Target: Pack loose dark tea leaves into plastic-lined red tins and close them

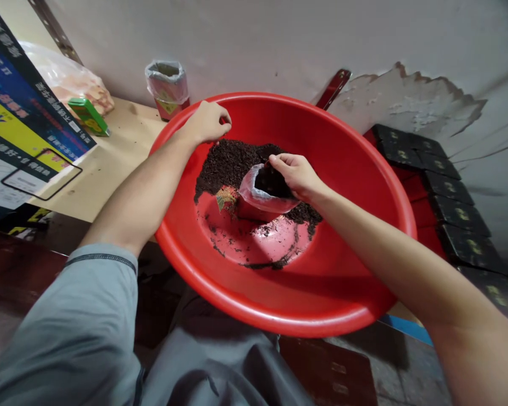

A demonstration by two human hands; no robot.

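A wide red plastic basin [292, 307] holds a heap of dark loose leaves [226, 166] that look like tea. Inside it stands a red box [258, 211] lined with a clear plastic bag [254, 194], dark contents showing at its mouth. My right hand [296, 173] pinches the bag's edge at the far right of the opening. Over the basin's far left rim, my left hand [209, 121] is bent down with curled fingers; whatever they hold, if anything, is hidden. A small patterned patch [226, 197] shows at the box's left side.
Behind the basin on the left stands another bag-lined box [167, 90]. A green packet [88, 117], a clear bag [63, 76] and a large printed carton [21, 124] lie left. Black-topped red boxes [457, 208] line the right wall. A dark red handle-like strip [334, 89] leans behind the rim.
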